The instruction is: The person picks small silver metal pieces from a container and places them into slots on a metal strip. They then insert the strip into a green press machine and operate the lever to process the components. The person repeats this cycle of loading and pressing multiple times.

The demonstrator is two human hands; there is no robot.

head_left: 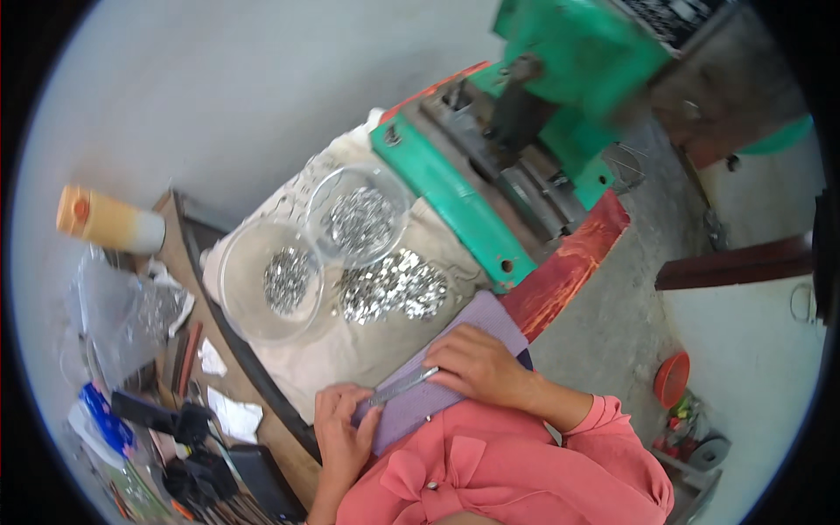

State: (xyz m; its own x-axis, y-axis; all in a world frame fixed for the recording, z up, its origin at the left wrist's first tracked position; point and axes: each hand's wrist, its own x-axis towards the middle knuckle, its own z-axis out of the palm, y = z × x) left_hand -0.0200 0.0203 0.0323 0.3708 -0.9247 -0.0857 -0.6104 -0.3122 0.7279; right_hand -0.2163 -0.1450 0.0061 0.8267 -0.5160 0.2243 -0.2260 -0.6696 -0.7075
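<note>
A slim grey metal strip [404,385] lies slantwise between my two hands, over a purple ribbed cloth at my lap. My left hand [344,427] is closed on its lower left end, thumb against the fingers. At the upper right end, my right hand [477,360] has its bent fingers on the strip. Whether it is a plain strip or a tool is too small to tell. Just beyond my hands, a pile of small shiny metal pieces [394,289] is spread on a beige cloth [341,354]. Behind the pile stand two clear round tubs, the left tub [229,280] and the right tub [404,188], both holding similar pieces.
A green press machine [437,210] with a dark tool head stands at the back right, on a red-painted board [573,267]. Along the left, a wooden surface [293,451] carries a yellow bottle [109,219], plastic bags and black-handled tools [258,477]. A red bowl [671,381] sits low at right.
</note>
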